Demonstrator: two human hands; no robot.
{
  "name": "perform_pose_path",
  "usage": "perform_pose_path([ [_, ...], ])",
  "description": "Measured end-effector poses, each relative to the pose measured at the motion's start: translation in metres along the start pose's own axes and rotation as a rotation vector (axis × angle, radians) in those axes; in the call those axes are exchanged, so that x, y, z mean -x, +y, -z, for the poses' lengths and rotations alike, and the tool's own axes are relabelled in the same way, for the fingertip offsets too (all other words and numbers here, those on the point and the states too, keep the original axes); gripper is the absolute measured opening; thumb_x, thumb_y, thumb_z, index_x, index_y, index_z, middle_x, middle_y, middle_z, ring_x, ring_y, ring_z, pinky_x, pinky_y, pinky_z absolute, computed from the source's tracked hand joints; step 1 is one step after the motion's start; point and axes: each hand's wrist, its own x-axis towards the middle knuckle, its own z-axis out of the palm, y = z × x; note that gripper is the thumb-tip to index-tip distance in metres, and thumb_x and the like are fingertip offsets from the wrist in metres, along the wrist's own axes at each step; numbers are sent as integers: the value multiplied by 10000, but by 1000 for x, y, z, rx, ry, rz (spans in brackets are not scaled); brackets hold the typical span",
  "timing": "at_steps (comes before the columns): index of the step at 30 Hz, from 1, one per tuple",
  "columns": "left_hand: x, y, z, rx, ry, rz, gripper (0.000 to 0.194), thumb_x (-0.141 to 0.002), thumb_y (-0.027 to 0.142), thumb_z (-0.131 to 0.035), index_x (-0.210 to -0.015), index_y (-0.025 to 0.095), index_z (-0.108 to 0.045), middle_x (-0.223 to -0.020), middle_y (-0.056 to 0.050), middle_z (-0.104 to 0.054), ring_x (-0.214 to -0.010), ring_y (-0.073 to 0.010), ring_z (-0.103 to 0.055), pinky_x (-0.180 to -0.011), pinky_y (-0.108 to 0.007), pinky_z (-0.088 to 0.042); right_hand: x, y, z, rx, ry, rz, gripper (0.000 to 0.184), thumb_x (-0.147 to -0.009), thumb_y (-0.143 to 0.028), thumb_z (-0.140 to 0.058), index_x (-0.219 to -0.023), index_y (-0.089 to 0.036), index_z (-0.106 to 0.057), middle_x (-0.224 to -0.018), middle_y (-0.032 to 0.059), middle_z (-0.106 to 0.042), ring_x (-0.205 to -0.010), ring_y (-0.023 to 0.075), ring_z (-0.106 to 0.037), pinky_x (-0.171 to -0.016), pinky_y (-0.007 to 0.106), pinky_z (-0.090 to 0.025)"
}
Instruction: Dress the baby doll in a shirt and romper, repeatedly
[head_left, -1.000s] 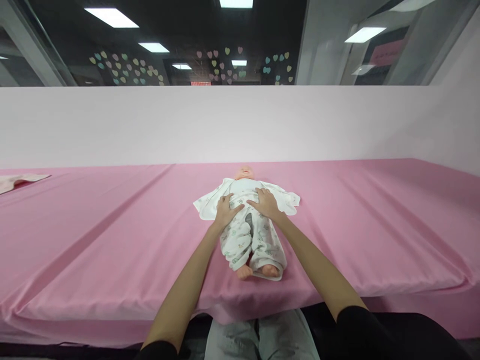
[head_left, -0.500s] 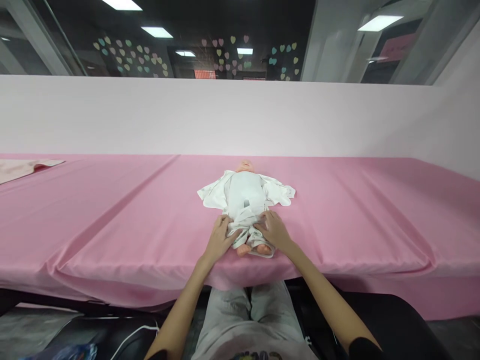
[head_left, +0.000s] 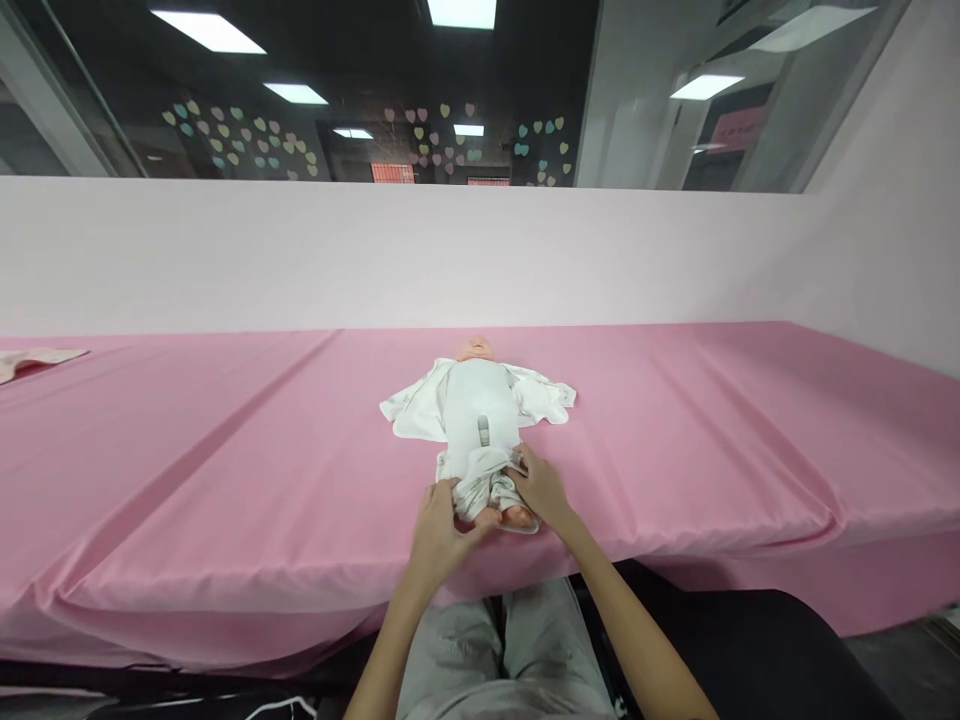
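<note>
A baby doll (head_left: 481, 398) lies on its back near the table's front edge, its head (head_left: 475, 349) pointing away from me. Beneath its white body a white top (head_left: 417, 408) is spread open, sleeves out to both sides. White patterned pants (head_left: 480, 480) are bunched around the doll's legs, below a grey strip (head_left: 484, 430) on the lower belly. My left hand (head_left: 441, 525) closes around the left pant leg near the cuff, thumb by the doll's foot (head_left: 487, 517). My right hand (head_left: 541, 487) pinches the pants on the right side; its fingertips are partly hidden in the fabric.
A pink cloth (head_left: 247, 480) with several creases covers the table and hangs over its front edge. At the far left lies a folded pale cloth (head_left: 37, 359). Behind the table stands a white wall (head_left: 405, 255) below a window. A black chair (head_left: 750, 640) is at the lower right.
My left hand has slid down from the pants' waist to the cuff by the foot. The waist of the pants sits lower, baring more of the grey strip. The view has shifted slightly.
</note>
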Motion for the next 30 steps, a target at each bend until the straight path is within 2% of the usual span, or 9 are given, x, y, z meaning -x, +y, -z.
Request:
perform_pose_path([
  [3,5,1,-6,82,15,51,442,-716,535,-592,-993,200,-514,-933,-65,-588,-878,-244,-543,-721,-369,-457,14,-2,0,14,106,25,103,-778,-272,-513,-861,-222,-550,-820,52,-610,-790,242,-567,-668,359,-449],
  [6,13,0,-14,117,55,37,291,-746,476,-576,-910,241,-528,-882,-52,-615,-820,-232,-563,-689,-356,-462,39,-3,5,-59,192,119,90,-734,-223,-548,-823,-223,-560,-1052,108,-563,-1034,283,-504,-832,422,-450],
  [8,19,-1,-20,100,114,-8,186,-760,428,-561,-794,252,-511,-766,-36,-608,-724,-217,-555,-633,-339,-455,59,-3,7,-203,143,163,216,-735,-210,-555,-948,-245,-556,-1168,96,-524,-1116,260,-478,-891,402,-449],
  [10,24,-1,-25,65,199,-96,156,-769,359,-541,-702,244,-459,-648,-9,-563,-619,-189,-520,-596,-318,-439,76,-1,4,-332,80,174,434,-721,-215,-585,-1139,-265,-478,-1214,78,-511,-1128,235,-489,-901,372,-459],
  [12,26,-2,-29,30,305,-222,151,-769,260,-510,-665,227,-406,-584,21,-504,-548,-153,-473,-591,-296,-422,88,3,-4,-386,106,131,520,-706,-196,-585,-1198,-244,-426,-1171,77,-531,-1073,226,-522,-861,359,-477],
  [15,26,-3,-34,1,488,-455,205,-745,129,-486,-629,206,-335,-528,57,-391,-495,-109,-378,-582,-264,-376,95,7,-19,-384,239,45,256,-691,-119,-485,-934,-196,-513,-903,46,-550,-818,182,-552,-670,298,-483],
  [17,27,-5,-36,4,564,-563,257,-733,81,-502,-617,198,-305,-514,70,-336,-490,-93,-328,-581,-252,-347,95,7,-27,-392,295,39,139,-656,-99,-454,-756,-192,-479,-746,9,-487,-670,147,-492,-573,260,-435],
  [26,30,-5,-43,30,615,-576,291,-727,62,-537,-619,199,-305,-511,77,-298,-469,-87,-273,-546,-251,-295,105,-22,-40,-662,494,-78,135,-646,-175,-533,-632,-198,-400,-548,-56,-405,-497,84,-363,-437,198,-342],
  [30,37,-1,-33,38,601,-597,271,-731,7,-476,-622,203,-323,-500,58,-338,-471,-101,-308,-497,-235,-282,118,-35,-41,-717,399,-2,184,-671,-232,-570,-609,-197,-400,-515,-51,-433,-460,82,-371,-412,196,-336],
])
